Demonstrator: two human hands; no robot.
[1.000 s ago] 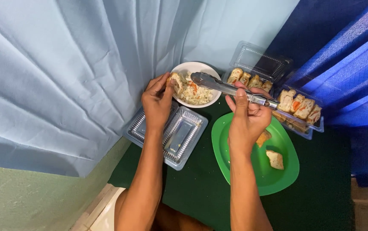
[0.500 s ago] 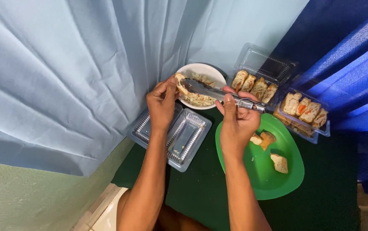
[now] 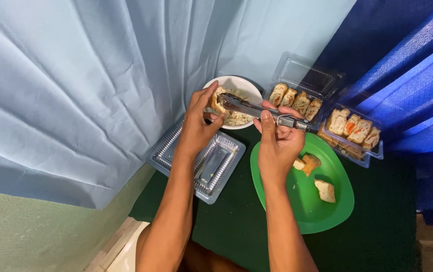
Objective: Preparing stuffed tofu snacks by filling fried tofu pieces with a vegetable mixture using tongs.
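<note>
A person stands over a dark green table [image 3: 377, 242], both bare arms reaching in from its near edge. The right hand [image 3: 277, 143] is closed around the handle of a pair of metal tongs [image 3: 256, 109], thumb up along the shaft, and the tongs' tips pinch a piece of rolled food [image 3: 218, 100] above the white bowl [image 3: 244, 85] at the table's far edge. The left hand [image 3: 199, 126] is half curled, its fingertips touching that same piece at the tongs' tips, so the food is held between hand and tool just over the bowl's near left rim; more pale food lies in the bowl beneath. Under the left wrist sits an empty clear plastic tray [image 3: 176, 151] near the table's left edge, its ridged walls catching the light. A green plate [image 3: 337, 211] lies below and to the right of the right hand, carrying three browned pieces [image 3: 325, 190]. Beyond it, toward the far right corner, two clear plastic boxes stand open: the nearer-to-bowl box [image 3: 307, 75] holds a row of sliced rolls, the right-hand box [image 3: 362, 156] another row with orange filling showing. Pale blue cloth [image 3: 75, 90] hangs along the table's left side, and deep blue cloth [image 3: 417, 75] along the right.
</note>
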